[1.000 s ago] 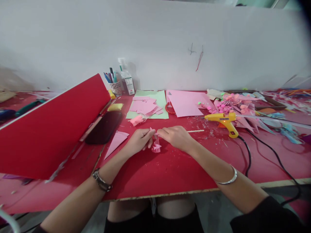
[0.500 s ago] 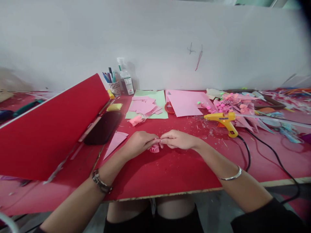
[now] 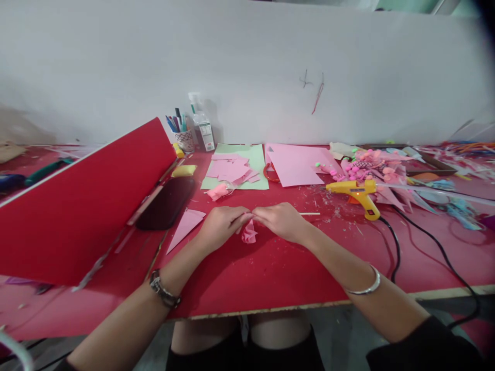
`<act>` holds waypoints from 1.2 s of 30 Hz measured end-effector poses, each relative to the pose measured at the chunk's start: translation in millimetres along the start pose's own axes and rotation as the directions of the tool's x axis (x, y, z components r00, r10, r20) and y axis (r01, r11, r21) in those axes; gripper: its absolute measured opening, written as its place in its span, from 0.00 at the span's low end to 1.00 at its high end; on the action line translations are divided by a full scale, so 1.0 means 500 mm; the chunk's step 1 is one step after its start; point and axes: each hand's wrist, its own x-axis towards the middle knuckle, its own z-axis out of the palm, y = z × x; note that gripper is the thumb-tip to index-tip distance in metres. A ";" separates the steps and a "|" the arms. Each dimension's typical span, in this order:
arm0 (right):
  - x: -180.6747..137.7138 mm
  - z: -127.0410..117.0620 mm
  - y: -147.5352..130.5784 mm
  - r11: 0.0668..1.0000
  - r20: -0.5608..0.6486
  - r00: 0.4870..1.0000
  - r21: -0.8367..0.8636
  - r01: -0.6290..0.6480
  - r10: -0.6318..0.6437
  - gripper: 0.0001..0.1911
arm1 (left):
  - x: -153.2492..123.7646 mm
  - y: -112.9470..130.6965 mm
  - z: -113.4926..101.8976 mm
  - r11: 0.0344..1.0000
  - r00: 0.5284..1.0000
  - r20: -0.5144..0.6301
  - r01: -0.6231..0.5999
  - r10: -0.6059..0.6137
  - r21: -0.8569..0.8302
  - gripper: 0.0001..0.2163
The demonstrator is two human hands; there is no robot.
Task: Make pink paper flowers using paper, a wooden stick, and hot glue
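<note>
Leftward, a red panel (image 3: 104,201) stands tilted on a red tabletop (image 3: 247,281); next lies a flat pink paper triangle (image 3: 186,228) beside the left hand (image 3: 220,226), its fingers drawn together. A ruffled pink paper piece (image 3: 249,235) shows just below the meeting fingertips, between both hands; which fingers pinch it is hidden. The right hand (image 3: 284,221), fingers likewise bunched, is near a pale stick (image 3: 310,213), a yellow glue gun (image 3: 358,192) lying farther right.
</note>
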 end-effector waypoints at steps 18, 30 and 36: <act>-0.004 -0.040 0.022 0.568 0.329 0.922 0.807 -0.162 -0.205 0.18 | -0.011 0.005 -0.006 0.860 0.921 -0.036 -0.347 0.388 0.374 0.14; 0.000 -0.014 0.024 0.809 0.156 0.988 0.583 -0.081 -0.014 0.16 | -0.001 -0.019 0.011 0.968 0.987 -0.094 -0.105 0.130 0.229 0.14; -0.002 -0.008 0.039 0.942 0.065 0.994 0.318 -0.106 0.090 0.15 | 0.003 -0.010 -0.006 0.972 0.970 -0.135 0.185 -0.204 -0.145 0.12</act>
